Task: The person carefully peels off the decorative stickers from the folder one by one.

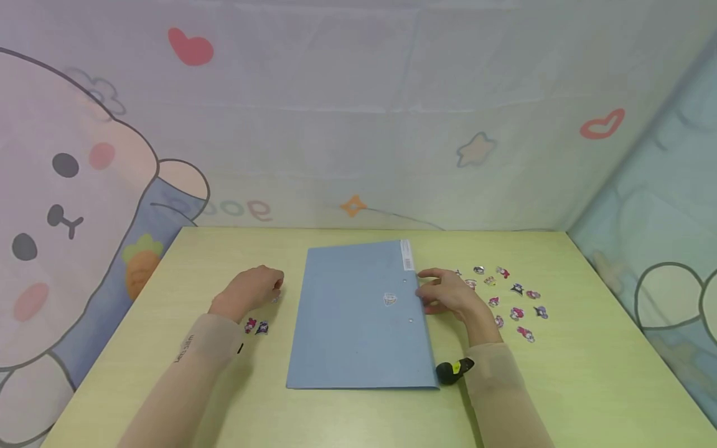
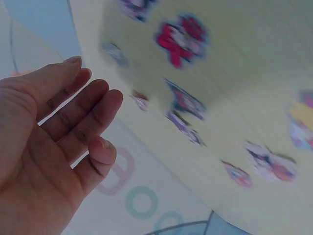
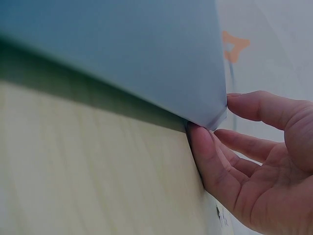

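A light blue folder (image 1: 358,323) lies in the middle of the table, with a white barcode label (image 1: 407,255) at its top right and a small pale sticker (image 1: 389,299) on its cover. My right hand (image 1: 450,292) holds the folder's right edge; in the right wrist view the thumb and a finger (image 3: 203,144) sit on either side of its corner. Left of the folder, my left hand (image 1: 252,289) hovers with loosely bent fingers (image 2: 110,105) and nothing between them. Beside it lie two cartoon stickers (image 1: 262,327), and a third is mostly hidden by the hand.
Several small cartoon stickers (image 1: 516,313) are scattered to the right of the folder. A black object with a yellow mark (image 1: 455,370) is against the right sleeve. A printed cloth backdrop (image 1: 347,124) rises behind the pale yellow table (image 1: 358,420).
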`<state>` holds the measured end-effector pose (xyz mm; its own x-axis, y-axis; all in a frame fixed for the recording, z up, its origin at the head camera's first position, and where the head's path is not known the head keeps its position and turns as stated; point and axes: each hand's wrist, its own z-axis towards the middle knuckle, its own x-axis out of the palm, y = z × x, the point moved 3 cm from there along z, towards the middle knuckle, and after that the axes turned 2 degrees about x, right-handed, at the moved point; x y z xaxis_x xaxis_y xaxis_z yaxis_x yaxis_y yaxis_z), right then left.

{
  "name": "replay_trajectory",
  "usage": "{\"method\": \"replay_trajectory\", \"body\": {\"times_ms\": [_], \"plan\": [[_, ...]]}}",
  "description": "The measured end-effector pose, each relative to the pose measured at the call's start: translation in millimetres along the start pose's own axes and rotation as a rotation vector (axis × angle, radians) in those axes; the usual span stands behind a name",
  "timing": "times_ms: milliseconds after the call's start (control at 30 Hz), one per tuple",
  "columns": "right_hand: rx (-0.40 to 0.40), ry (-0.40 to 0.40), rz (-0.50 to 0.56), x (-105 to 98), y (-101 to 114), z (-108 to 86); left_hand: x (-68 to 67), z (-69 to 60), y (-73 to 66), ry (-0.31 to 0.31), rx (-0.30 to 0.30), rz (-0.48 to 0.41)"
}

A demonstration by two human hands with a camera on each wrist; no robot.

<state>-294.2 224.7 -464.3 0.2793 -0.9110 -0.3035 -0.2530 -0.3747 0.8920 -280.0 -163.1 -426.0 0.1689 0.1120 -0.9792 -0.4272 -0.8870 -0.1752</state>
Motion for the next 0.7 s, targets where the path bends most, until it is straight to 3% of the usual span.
{"method": "replay_trajectory", "body": {"times_ms": [233,467,700], "plan": [[0.011,0.008,0.008,-0.1,-0.4,0.2,2.2,23.6,-32.3,0.048,0.035,-0.004],[0.018,0.005,0.014,-1.2,1.3,-0.1,6.6,43.6,-76.7,0.058,0.109,0.063],[0.016,0.005,0.003,-1.4,0.1,0.7,17.4,64.3,-119.5,0.082,0.121,0.086]]}}
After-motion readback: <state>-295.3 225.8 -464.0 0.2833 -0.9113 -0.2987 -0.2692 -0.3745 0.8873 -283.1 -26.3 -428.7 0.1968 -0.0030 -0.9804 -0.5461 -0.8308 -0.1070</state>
